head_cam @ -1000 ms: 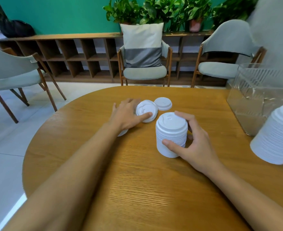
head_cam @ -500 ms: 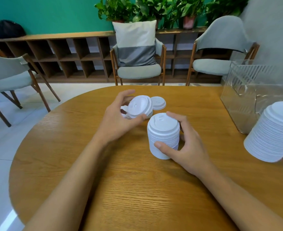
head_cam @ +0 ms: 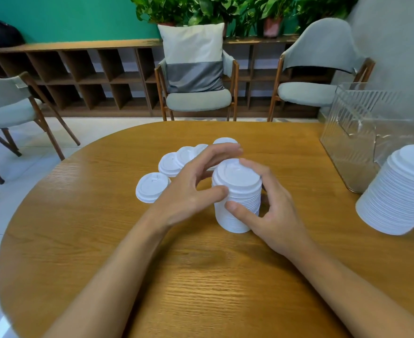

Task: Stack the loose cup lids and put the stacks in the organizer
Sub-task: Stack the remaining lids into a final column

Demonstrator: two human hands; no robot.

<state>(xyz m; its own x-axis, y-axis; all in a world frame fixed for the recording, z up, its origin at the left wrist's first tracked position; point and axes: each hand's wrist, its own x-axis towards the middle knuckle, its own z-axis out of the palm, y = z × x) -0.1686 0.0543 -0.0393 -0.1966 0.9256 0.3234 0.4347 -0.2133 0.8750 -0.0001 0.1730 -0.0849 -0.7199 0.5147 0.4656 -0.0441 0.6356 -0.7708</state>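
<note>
Right hand (head_cam: pixel 271 215) had its fingers curled round the lid stack (head_cam: pixel 237 208) standing mid-counter (head_cam: pixel 213 289). Left hand (head_cam: pixel 191 189) pinched the top lid (head_cam: pixel 236 175) wide across its rim, thumb on the near side, fingers on the far side. To seat it well, keep it level and centred and press evenly while the right hand braces; loose lids (head_cam: pixel 152 187) lay just left, organizer (head_cam: pixel 352 123) far right, and no brand or writing was readable.
</note>
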